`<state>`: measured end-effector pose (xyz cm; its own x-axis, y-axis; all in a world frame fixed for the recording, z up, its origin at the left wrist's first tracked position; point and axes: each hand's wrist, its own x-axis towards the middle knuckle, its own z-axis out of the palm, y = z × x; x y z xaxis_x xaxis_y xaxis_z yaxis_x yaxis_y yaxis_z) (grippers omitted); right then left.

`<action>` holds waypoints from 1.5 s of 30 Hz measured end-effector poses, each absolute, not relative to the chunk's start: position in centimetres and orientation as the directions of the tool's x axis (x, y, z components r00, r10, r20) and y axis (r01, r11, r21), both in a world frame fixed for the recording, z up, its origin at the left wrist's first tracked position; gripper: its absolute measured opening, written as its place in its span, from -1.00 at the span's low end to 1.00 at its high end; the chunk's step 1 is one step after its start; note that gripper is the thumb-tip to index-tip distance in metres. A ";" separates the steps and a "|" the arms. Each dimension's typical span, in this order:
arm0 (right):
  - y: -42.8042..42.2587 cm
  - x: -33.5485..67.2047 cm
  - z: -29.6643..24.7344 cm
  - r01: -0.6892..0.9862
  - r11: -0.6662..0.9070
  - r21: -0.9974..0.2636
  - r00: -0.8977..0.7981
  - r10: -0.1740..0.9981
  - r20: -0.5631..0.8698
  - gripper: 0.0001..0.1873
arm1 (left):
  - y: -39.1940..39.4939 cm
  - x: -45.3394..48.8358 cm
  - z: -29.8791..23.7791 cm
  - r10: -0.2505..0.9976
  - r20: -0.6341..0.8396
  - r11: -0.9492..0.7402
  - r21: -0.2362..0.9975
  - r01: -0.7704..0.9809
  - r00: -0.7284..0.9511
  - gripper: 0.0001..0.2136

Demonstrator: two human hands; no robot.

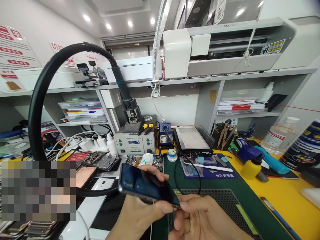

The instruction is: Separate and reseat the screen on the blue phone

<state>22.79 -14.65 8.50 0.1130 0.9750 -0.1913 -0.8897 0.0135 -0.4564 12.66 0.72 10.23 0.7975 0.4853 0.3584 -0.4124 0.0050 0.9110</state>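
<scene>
A dark blue, glossy smartphone is held tilted above the workbench, its camera corner at the upper left. My left hand wraps around it from below, thumb along the near edge and fingers behind the far edge. At the phone's lower right corner, the thumb and fingers of my right hand are pinched together against the edge. Whether a small part sits between those fingertips cannot be made out. Under the hands lie a green work mat and a dark perforated mat.
A hot air station stands behind the phone, its black hose arching over the left side. Right of it are a heating plate and a blue tool mat. Phone frames lie left; a yellow bottle stands right.
</scene>
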 end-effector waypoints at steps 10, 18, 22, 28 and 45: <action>-14.9 22.3 9.9 -0.049 -0.128 -0.991 0.527 0.839 -0.135 -0.61 | 0.7 13.4 9.9 0.591 0.120 0.120 0.965 -0.234 0.798 -0.71; -15.1 22.4 9.9 0.479 -0.056 -0.876 0.463 0.864 0.198 -0.75 | -0.2 13.7 10.4 0.640 0.154 -0.025 0.983 -0.180 0.752 -0.64; -15.2 22.4 9.2 0.589 -0.054 -0.806 0.421 0.872 0.249 -0.76 | -0.1 13.8 10.1 0.616 0.156 -0.069 0.987 -0.144 0.772 -0.62; -15.3 22.3 8.7 0.683 -0.083 -0.726 0.398 0.875 0.274 -0.80 | -0.2 14.0 10.2 0.639 0.095 -0.072 0.995 -0.064 0.763 -0.64; -14.8 22.2 9.0 0.716 -0.123 -0.687 0.416 0.866 0.278 -0.85 | -0.5 13.9 10.3 0.677 0.052 -0.091 0.996 0.013 0.735 -0.62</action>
